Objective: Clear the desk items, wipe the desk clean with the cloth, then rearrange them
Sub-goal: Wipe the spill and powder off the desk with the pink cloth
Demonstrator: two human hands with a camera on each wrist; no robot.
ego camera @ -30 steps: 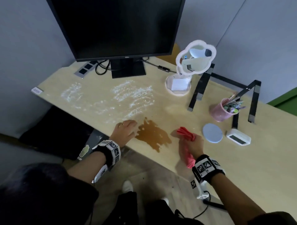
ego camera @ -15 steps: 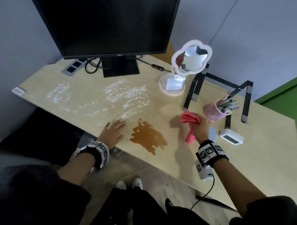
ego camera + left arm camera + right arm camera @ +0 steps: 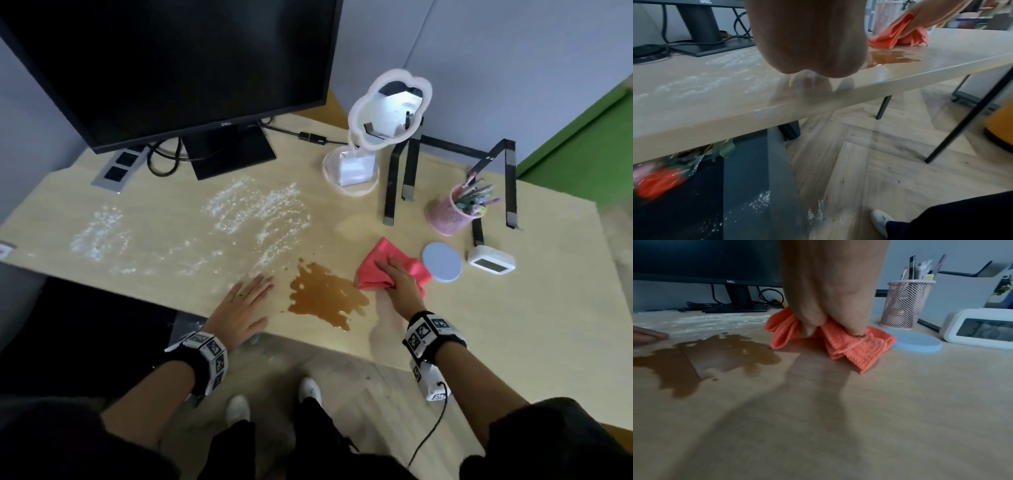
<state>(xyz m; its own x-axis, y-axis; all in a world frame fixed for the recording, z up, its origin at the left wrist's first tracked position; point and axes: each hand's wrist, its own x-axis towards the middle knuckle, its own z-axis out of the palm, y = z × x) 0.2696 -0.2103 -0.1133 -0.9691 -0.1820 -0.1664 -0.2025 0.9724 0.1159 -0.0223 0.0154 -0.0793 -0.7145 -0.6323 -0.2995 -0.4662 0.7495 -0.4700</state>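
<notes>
A pink-orange cloth (image 3: 379, 253) (image 3: 857, 350) lies bunched on the light wood desk (image 3: 479, 325), just right of a brown liquid spill (image 3: 322, 298) (image 3: 711, 353). My right hand (image 3: 397, 277) (image 3: 830, 296) presses down on the cloth, with folds gathered under its thumb and fingers. Left of the spill, my left hand (image 3: 255, 286) (image 3: 807, 40) rests flat near the desk's front edge and holds nothing. White powder (image 3: 260, 212) is strewn across the desk's left and middle. The left wrist view also shows the cloth (image 3: 890, 37) beyond the spill (image 3: 890, 57).
A black monitor (image 3: 171, 68) stands at the back with a socket plate (image 3: 118, 169) beside it. To the right are a cloud-shaped mirror (image 3: 387, 113), a black laptop stand (image 3: 411, 164), a pink pen cup (image 3: 452, 216), a blue coaster (image 3: 442, 262) and a white clock (image 3: 491, 262).
My right hand has brought the cloth down from the air onto the desk beside the spill. My left hand has stayed flat on the desk.
</notes>
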